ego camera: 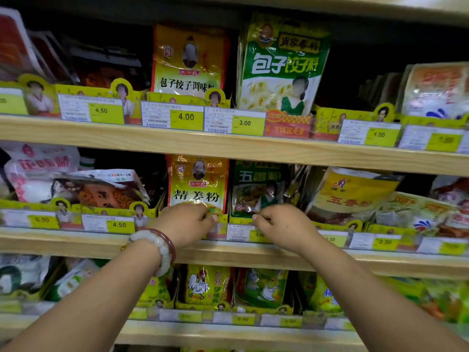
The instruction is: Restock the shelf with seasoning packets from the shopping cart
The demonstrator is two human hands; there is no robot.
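Both hands reach to the front edge of the middle shelf (228,153), a pale wooden board lined with yellow price tags. The left hand (186,223) has its fingers curled at the bottom edge of a yellow seasoning packet (198,185) that stands upright behind the low cardboard rail; the grip looks pinched on the packet's lower edge, the fingertips partly hidden by it. A white bead bracelet (158,246) and a dark red bangle (170,243) sit together on that wrist. The right hand (280,223) is just beside it, knuckles up, fingers curled down at the foot of a green packet (257,189) in the next slot to the right; whether this grip is clamped on the packet or only on the rail I cannot tell, since the fingertips are out of sight. The two hands are near each other without touching, and a tag reading 3.00 (258,234) shows between them. On the upper shelf a similar yellow packet (189,58) stands beside a larger green and white one (281,64). On the lower shelf, between the forearms, a packet with a rooster (203,285) stands upright.
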